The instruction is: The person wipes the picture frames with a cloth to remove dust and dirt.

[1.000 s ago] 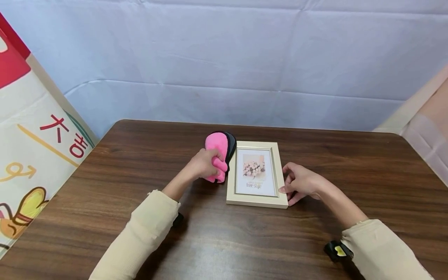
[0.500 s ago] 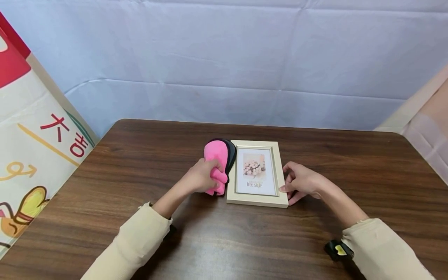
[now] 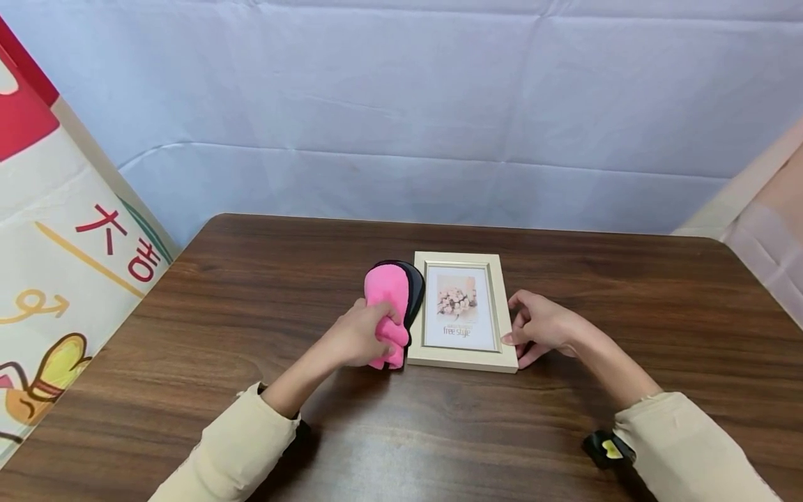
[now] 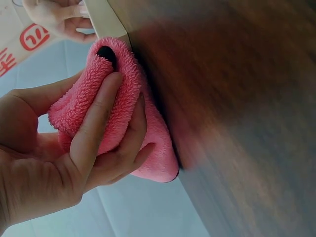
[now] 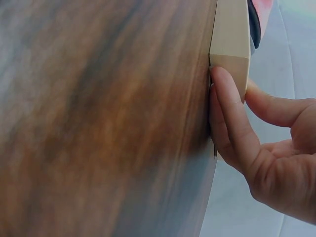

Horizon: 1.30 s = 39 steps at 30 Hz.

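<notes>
A folded pink plush cloth (image 3: 387,286) with a dark grey layer lies against the left border of a cream picture frame (image 3: 462,358). My left hand (image 3: 360,333) grips its near part, and the left wrist view shows the fingers curled round the bunched cloth (image 4: 126,98). The frame lies flat, face up, with a flower picture and the words "free style" inside. At its right border my right hand (image 3: 544,324) holds on, thumb on the top face. In the right wrist view the fingers (image 5: 234,113) press the frame's side (image 5: 229,69).
Both hands work over a dark brown wooden table (image 3: 401,432). A pale cloth backdrop (image 3: 401,104) hangs behind its far edge. To the left is a printed banner (image 3: 69,279) with red characters.
My left hand and the pink cloth have slid toward me along the frame's left border. The picture frame and my right hand have stayed in place.
</notes>
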Tool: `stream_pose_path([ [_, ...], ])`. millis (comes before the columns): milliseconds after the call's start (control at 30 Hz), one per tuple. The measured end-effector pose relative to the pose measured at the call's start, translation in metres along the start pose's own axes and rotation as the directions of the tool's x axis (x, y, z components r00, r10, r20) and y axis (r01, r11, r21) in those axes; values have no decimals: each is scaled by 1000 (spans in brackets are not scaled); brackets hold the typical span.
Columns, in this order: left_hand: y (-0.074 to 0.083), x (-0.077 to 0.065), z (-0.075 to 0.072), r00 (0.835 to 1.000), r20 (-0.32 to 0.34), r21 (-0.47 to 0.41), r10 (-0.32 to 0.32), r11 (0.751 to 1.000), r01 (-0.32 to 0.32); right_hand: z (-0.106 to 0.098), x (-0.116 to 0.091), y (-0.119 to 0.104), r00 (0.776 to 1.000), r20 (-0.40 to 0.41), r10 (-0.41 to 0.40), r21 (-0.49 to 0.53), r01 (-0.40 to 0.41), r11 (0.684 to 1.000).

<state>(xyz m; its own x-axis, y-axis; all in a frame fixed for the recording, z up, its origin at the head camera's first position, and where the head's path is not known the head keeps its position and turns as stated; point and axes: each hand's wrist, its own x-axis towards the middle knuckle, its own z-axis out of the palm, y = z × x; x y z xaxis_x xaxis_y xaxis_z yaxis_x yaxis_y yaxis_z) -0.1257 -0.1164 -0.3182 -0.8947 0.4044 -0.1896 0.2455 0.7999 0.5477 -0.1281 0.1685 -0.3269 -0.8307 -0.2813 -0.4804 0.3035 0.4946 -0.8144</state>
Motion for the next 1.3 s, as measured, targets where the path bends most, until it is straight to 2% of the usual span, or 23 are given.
stream_pose_path([
  [167, 1, 2, 1, 1000, -7, 3, -6, 1000, 6, 0, 0, 0, 1000, -5, 2, 2, -2, 1000],
  [333, 0, 10, 1, 1000, -11, -8, -22, 1000, 22, 0, 0, 0, 1000, -5, 5, 6, -5, 1000],
  [667, -2, 35, -5, 996, 8, -89, -89, 992, 90, 0, 1, 1, 1000, -6, 1, 15, -1, 1000],
  [867, -4, 52, -7, 995, -9, -121, -96, 988, 95, 0, 1, 2, 1000, -5, 0, 14, 0, 1000],
  [1100, -5, 69, -10, 991, -26, -105, -132, 986, 129, 0, 1, 1, 1000, -6, 1, 13, -1, 1000],
  [1300, -4, 80, -11, 986, -49, -133, -162, 979, 155, 0, 0, 0, 1000, -8, 6, 8, -6, 1000],
])
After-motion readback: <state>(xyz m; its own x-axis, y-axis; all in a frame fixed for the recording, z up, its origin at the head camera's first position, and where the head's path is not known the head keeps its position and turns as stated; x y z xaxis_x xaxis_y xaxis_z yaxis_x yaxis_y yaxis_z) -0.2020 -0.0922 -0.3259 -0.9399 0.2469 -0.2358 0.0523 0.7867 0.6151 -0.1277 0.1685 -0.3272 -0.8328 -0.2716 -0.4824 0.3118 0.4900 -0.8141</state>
